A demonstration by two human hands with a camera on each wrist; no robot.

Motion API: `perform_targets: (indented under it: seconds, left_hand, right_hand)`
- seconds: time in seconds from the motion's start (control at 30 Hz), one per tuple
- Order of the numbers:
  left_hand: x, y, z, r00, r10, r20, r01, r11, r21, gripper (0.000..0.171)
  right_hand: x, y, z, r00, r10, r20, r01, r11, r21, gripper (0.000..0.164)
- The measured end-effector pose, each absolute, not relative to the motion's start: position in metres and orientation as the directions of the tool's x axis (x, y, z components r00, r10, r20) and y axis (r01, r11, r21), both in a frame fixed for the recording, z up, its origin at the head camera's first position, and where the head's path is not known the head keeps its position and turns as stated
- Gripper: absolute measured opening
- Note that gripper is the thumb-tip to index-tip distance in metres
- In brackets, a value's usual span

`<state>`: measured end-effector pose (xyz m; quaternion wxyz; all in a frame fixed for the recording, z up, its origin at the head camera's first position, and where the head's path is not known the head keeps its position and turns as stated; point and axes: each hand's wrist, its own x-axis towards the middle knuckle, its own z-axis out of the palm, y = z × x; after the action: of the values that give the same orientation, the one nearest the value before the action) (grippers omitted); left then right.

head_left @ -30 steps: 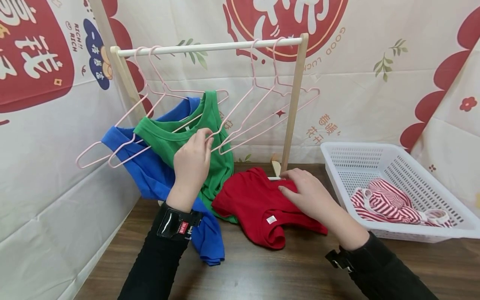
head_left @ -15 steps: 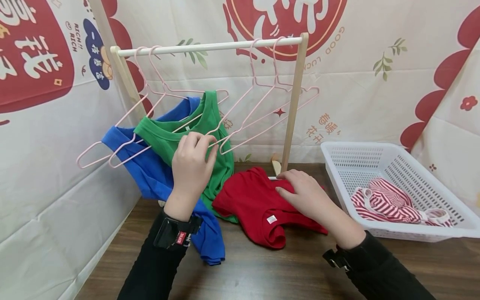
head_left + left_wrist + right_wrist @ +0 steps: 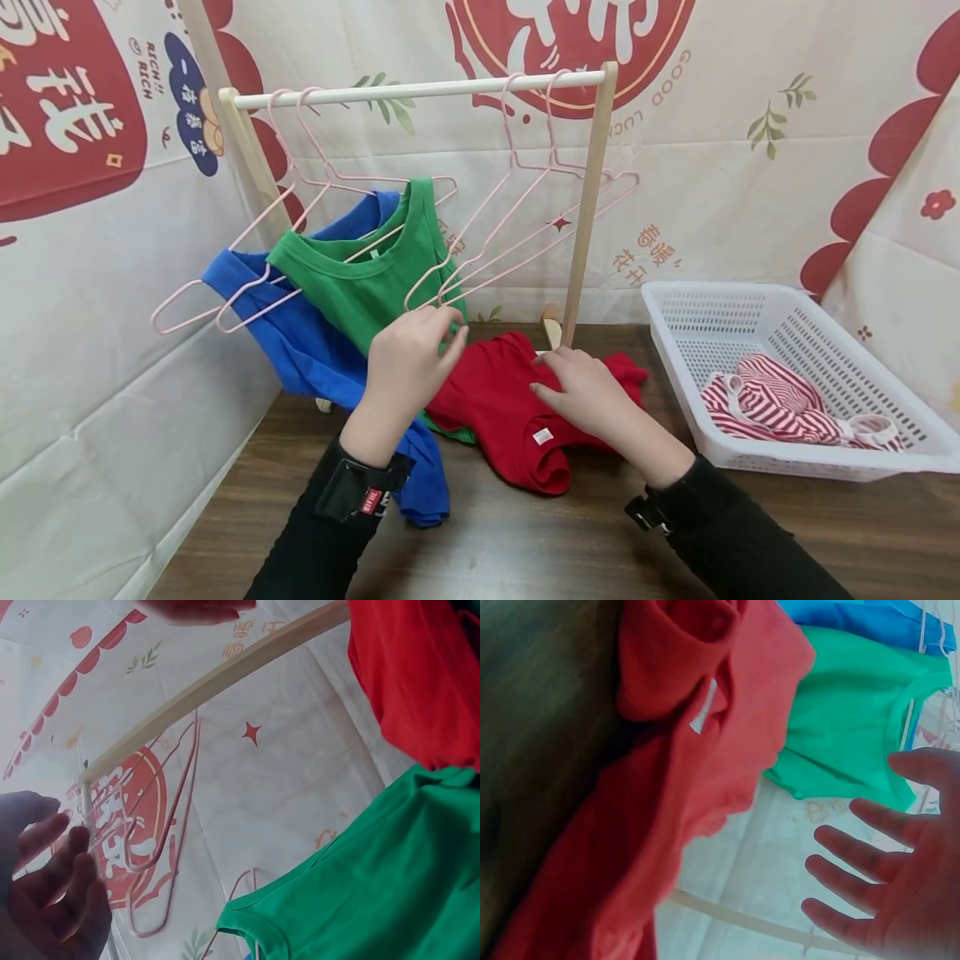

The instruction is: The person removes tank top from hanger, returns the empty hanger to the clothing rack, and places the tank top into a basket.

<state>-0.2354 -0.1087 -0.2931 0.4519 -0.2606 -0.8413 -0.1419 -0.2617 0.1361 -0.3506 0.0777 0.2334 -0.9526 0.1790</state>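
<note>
My left hand (image 3: 411,358) hovers in front of the green tank top (image 3: 367,267), just below the free pink hangers (image 3: 480,250). Its fingers are loosely bent, with nothing between them in the left wrist view. My right hand (image 3: 588,392) is over the crumpled red top (image 3: 502,417), which lies on the table with a white label showing. The right wrist view shows that hand's fingers (image 3: 862,851) spread, holding nothing. The green tank top hangs from a pink hanger, and a blue garment (image 3: 300,350) hangs behind it, its lower end trailing onto the table.
A small rack holds the hangers on its white rod (image 3: 420,89), with a wooden post (image 3: 588,208) at the right. At the right stands a white plastic basket (image 3: 675,333) with a red-and-white striped garment (image 3: 795,404) inside. Printed cloth hangs behind and at the left.
My left hand has let go of the front free hanger and moved down and slightly right. My right hand has moved a little left over the red top.
</note>
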Motion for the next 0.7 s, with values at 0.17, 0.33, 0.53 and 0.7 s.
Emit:
perform_targets:
  seconds: [0.17,0.33,0.53,0.7]
  left_hand:
    - [-0.234,-0.105,-0.302,-0.551,0.385,0.740,0.569,0.822,-0.004,0.011]
    - [-0.236,-0.102,-0.310,-0.679,0.403,0.613,0.531,0.847,0.031,0.018]
    - [-0.239,-0.098,-0.318,-0.729,0.373,0.574,0.508,0.857,0.089,0.019]
    - [-0.240,-0.094,-0.325,-0.720,0.371,0.586,0.522,0.846,0.106,0.018]
  right_hand:
    - [-0.262,0.127,-0.360,-0.891,-0.433,0.137,-0.454,0.837,-0.306,0.048]
    - [-0.267,0.118,-0.372,-0.889,-0.458,-0.015,-0.434,0.851,-0.297,0.063]
    - [-0.274,0.112,-0.388,-0.872,-0.470,-0.137,-0.411,0.854,-0.319,0.073]
    - [-0.278,0.110,-0.398,-0.863,-0.470,-0.186,-0.405,0.863,-0.303,0.072]
